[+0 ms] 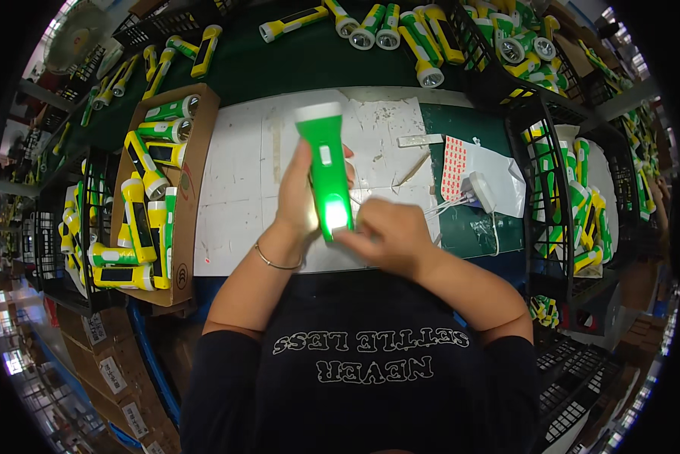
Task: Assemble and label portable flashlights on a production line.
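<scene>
A green flashlight point(326, 136) with a white head stands out over the white work surface, its head pointing away from me. Near its tail end a lamp on the body glows bright white. My left hand point(296, 189) wraps round the body from the left, with fingertips showing on the far side. Slightly blurred, my right hand point(393, 231) is curled at the tail, its thumb touching the flashlight's end. A thin white strip, perhaps a cable, shows beside its fingers; what those fingers hold is hidden.
On my left a cardboard box point(181, 278) holds several green and yellow flashlights. A black crate point(535, 219) with more stands on the right. A white charger point(478, 191) with cables lies beside a plastic bag point(499, 168). Loose flashlights point(419, 57) line the far green surface.
</scene>
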`<state>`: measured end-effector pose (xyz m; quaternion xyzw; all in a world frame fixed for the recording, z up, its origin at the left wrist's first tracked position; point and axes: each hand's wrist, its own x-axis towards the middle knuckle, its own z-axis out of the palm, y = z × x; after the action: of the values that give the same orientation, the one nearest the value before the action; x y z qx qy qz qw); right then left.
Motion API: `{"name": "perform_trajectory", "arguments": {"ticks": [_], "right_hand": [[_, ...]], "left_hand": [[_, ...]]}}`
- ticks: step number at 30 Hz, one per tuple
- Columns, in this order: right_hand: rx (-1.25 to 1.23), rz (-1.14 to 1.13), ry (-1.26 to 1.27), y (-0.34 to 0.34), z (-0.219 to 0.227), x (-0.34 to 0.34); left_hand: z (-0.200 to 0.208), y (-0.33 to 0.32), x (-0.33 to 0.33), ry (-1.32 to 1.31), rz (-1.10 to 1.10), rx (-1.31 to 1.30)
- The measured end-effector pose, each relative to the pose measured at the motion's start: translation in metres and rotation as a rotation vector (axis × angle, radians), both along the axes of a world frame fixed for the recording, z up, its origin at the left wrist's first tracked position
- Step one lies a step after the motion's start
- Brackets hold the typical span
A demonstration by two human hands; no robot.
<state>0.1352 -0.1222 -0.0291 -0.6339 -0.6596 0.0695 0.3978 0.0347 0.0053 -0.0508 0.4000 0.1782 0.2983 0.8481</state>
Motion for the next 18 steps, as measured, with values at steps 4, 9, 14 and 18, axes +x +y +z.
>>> {"name": "perform_trajectory", "arguments": {"ticks": [4, 9, 14, 18], "right_hand": [[-0.166, -0.097, 0.209, 0.011, 0.0, 0.011], [-0.149, -0.171, 0.501, 0.009, 0.007, 0.048], [-0.302, -0.034, 0.453, 0.016, 0.037, 0.061], [-0.543, 0.166, 0.371, 0.019, 0.035, 0.072]], "left_hand": [[0.011, -0.013, 0.002, 0.107, 0.024, 0.109], [0.012, -0.008, -0.01, 0.298, -0.07, 0.287], [0.025, -0.01, -0.02, 0.506, -0.173, 0.859], [0.047, -0.012, -0.033, 0.626, -0.107, 1.339]]}}
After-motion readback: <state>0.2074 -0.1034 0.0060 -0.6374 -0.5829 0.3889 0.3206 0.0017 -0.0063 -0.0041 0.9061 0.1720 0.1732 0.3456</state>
